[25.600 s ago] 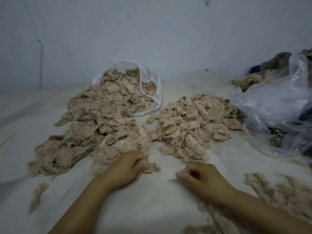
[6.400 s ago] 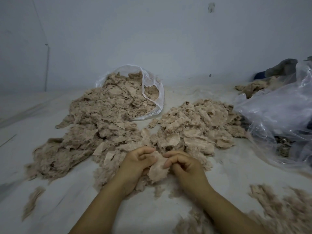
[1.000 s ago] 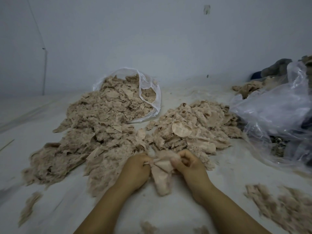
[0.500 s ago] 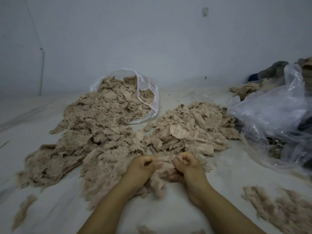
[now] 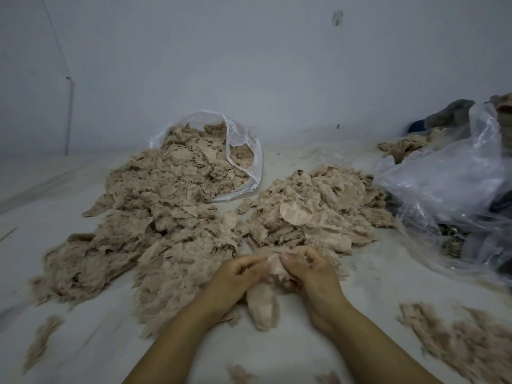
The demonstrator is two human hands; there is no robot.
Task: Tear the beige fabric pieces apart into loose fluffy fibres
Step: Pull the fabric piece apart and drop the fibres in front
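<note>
**Both hands are gripping one beige piece, mid-tear**

The left hand and the right hand are meeting close together just above the white sheet, fingers curled and pinching the top edge of a single fabric piece. The lower part of that piece is hanging down between the wrists as a soft, already fraying lobe, its tip resting on or just above the sheet; which of the two is hard to tell. The thumbs are sitting almost touching, so the grip is narrow and the cloth between them is bunched rather than stretched.

Judging by this, the step in hand is the pulling apart of this one piece. The next move is calling for the hands to draw away from each other, sideways, while the pinches are holding firm, then to re-grip the halves and tease them thinner until they are fluffing out.

Plenty of work is waiting: the right pile just beyond the hands is showing whole flat rounds, while the left pile is spilling out of the clear bag and looking partly shredded. Looser fibres are lying near the right forearm. A crumpled plastic sheet is sitting at the far right, well apart from the hands
</note>
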